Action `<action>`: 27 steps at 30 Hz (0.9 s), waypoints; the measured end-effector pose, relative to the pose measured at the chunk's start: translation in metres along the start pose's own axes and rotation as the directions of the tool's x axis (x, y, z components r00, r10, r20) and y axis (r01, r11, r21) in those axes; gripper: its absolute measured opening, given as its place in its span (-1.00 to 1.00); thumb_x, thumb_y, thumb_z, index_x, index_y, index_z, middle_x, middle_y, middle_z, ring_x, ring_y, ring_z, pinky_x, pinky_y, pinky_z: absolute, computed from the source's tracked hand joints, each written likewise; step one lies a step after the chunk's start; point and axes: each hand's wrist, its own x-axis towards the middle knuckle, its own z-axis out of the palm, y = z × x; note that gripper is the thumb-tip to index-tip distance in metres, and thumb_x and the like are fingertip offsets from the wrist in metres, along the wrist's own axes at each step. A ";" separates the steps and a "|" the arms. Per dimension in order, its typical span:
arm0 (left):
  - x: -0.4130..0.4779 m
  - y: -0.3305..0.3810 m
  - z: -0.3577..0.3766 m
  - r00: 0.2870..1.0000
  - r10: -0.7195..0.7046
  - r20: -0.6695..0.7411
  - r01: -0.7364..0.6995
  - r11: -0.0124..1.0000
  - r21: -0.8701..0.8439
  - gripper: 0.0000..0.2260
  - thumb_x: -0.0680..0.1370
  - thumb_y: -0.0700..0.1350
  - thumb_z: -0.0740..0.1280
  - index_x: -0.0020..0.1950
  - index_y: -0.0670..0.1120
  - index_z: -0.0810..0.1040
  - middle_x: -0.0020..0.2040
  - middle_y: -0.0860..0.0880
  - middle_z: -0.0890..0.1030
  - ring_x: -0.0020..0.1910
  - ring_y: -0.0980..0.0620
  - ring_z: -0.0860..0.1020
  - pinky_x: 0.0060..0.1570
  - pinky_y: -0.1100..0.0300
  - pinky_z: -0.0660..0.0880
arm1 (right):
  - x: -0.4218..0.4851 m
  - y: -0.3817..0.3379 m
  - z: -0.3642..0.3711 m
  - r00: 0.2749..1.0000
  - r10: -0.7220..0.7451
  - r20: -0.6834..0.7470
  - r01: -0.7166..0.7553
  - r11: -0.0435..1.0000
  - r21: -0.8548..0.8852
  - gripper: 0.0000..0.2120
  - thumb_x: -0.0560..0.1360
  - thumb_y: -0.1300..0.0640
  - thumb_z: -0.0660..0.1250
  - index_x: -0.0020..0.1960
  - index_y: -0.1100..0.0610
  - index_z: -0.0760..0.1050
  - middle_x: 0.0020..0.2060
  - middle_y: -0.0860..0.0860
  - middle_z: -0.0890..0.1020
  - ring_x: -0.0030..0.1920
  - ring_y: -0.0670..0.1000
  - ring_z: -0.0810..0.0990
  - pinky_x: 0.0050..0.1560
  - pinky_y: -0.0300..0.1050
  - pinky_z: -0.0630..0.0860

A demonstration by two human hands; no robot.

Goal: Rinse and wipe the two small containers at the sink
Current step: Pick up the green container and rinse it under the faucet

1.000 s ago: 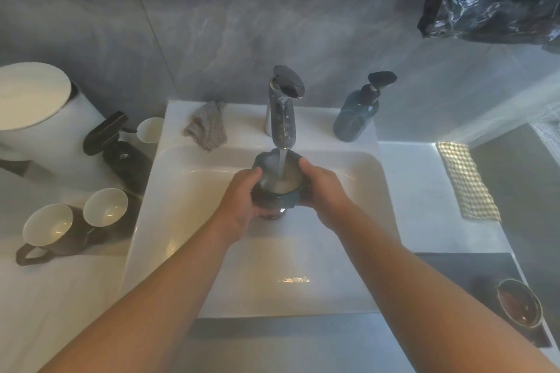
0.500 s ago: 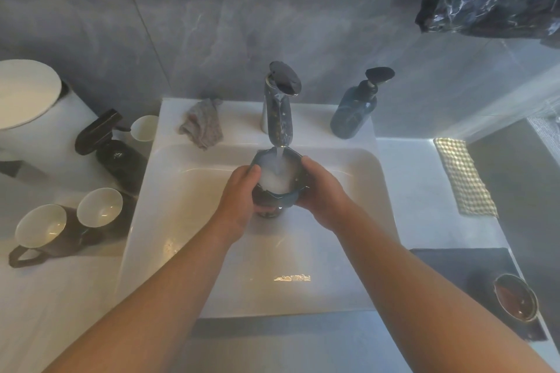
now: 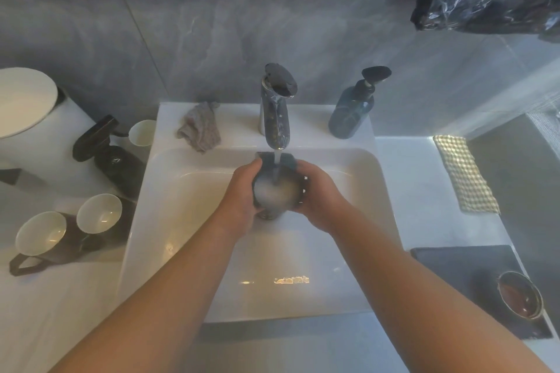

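A small dark container [image 3: 276,191] with a pale inside sits between both my hands under the chrome tap [image 3: 275,109], over the white sink [image 3: 169,191]. Water runs from the spout into it and it looks full of cloudy water. My left hand [image 3: 242,194] grips its left side and my right hand [image 3: 318,194] grips its right side. A second small dark bowl [image 3: 519,294] rests on a dark mat [image 3: 460,266] at the lower right. A grey rag [image 3: 200,127] lies crumpled on the sink ledge, left of the tap.
A blue soap pump bottle [image 3: 351,109] stands right of the tap. Two dark cups [image 3: 72,227] with white insides, a dark spray bottle [image 3: 112,154] and a white cup [image 3: 142,132] stand on the left counter. A checked cloth [image 3: 463,172] lies on the right counter.
The container has filled with water under the running tap and now sits slightly lower and tilted toward me. Both hands keep their grip on it.
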 end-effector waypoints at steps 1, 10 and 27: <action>0.000 0.000 0.003 0.999 0.033 -0.012 -0.033 0.999 0.037 -0.67 0.57 0.09 0.27 0.10 -0.10 0.67 0.04 -0.17 0.72 -0.01 -0.15 0.68 0.01 -0.06 0.58 | -0.001 0.003 0.003 0.999 -0.039 0.013 0.039 0.999 0.009 -0.60 0.55 0.15 0.14 0.32 0.17 0.54 0.16 0.18 0.65 0.15 0.26 0.62 -0.03 0.05 0.65; 0.008 -0.010 0.005 0.969 0.236 -0.078 -0.227 0.968 0.106 -0.70 0.37 0.04 0.46 0.06 0.00 0.59 -0.04 -0.01 0.70 -0.09 0.02 0.68 -0.02 -0.01 0.61 | -0.006 0.007 0.024 0.978 -0.198 -0.060 0.190 0.975 -0.116 -0.49 0.42 -0.06 0.40 0.24 0.24 0.48 0.12 0.32 0.60 0.12 0.31 0.63 0.01 0.09 0.58; 0.013 -0.013 0.011 0.916 0.346 -0.201 -0.307 0.930 0.203 -0.89 0.60 -0.04 0.30 -0.10 0.03 0.58 -0.18 0.06 0.63 -0.28 0.20 0.60 -0.41 0.30 0.51 | -0.008 0.007 0.039 0.939 -0.286 -0.188 0.250 0.949 -0.195 -0.69 0.60 -0.10 0.22 0.04 0.15 0.52 -0.02 0.12 0.66 -0.01 0.09 0.66 -0.02 -0.04 0.62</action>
